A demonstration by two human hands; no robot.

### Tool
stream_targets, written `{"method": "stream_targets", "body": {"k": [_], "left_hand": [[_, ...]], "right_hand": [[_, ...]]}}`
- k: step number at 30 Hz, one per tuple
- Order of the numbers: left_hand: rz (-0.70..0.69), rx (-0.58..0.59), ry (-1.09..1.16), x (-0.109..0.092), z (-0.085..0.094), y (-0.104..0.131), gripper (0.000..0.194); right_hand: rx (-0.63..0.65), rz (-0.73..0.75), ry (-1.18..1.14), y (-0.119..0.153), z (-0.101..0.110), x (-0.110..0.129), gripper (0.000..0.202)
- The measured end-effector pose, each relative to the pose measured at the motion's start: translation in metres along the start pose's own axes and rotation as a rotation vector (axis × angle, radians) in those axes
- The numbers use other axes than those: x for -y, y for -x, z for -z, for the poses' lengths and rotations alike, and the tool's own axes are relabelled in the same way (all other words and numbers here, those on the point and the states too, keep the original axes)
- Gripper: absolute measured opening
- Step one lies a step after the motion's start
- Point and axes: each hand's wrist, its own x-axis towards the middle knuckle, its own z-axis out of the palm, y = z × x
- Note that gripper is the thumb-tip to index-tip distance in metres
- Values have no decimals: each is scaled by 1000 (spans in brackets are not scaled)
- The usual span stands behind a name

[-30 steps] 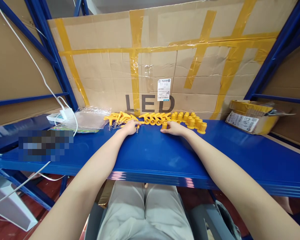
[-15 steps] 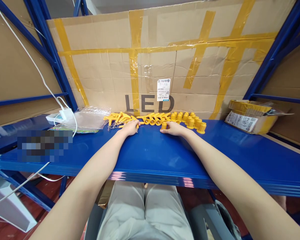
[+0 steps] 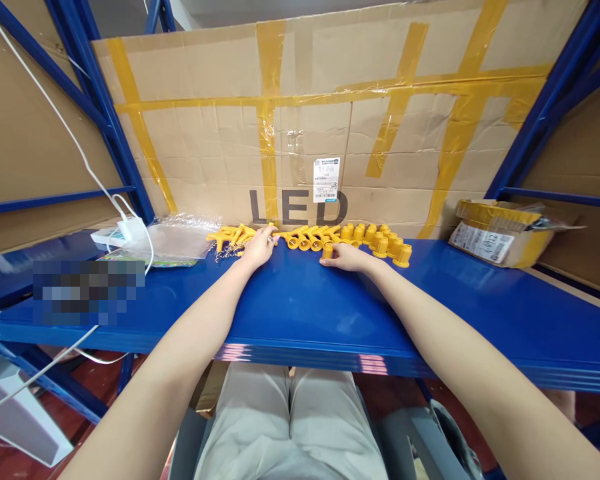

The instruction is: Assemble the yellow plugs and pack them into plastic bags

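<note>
My left hand (image 3: 259, 248) is at the right end of a pile of yellow branched pieces (image 3: 230, 235) with small metal chains. Its fingers are closed around a yellow piece, of which only a bit shows. My right hand (image 3: 347, 257) grips a yellow cup (image 3: 327, 251) upright near the blue shelf top (image 3: 310, 300). Between the hands lies a row of yellow pieces with round open ends (image 3: 304, 244), tilted toward me. Behind and right of my right hand stand several yellow cups (image 3: 380, 244) in rows.
A large cardboard sheet (image 3: 220, 147) marked LED stands behind. At the left are a clear plastic bag (image 3: 180, 239), a white power strip (image 3: 113, 235) with cables and a blurred dark object (image 3: 87, 290). An open cardboard box (image 3: 500, 233) sits at the right.
My left hand has moved slightly back and up over the pile's right end, and the piece and chain in front of its fingers have shifted with it. My right hand has stayed on the cup.
</note>
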Motion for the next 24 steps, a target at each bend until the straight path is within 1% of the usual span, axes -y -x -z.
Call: {"method": "stream_targets", "body": {"k": [3, 7, 10, 15, 19, 21, 24], "left_hand": [[-3, 0, -20, -1, -1, 0, 34], [-16, 54, -62, 0, -3, -1, 36], [3, 84, -61, 0, -3, -1, 34], [17, 100, -50, 0, 0, -1, 26], [-31, 65, -129, -1, 1, 0, 30], [-52, 60, -146, -2, 2, 1, 31], [-71, 82, -146, -5, 2, 2, 30]], "right_hand": [[-3, -3, -6, 0, 0, 0, 31], [-2, 3, -16, 0, -1, -1, 31], [-4, 3, -6, 0, -1, 0, 31], [-5, 5, -4, 1, -1, 0, 31], [-4, 11, 9, 1, 0, 1, 31], [-37, -5, 57, 2, 1, 3, 30], [-127, -22, 161, 4, 4, 5, 30]]}}
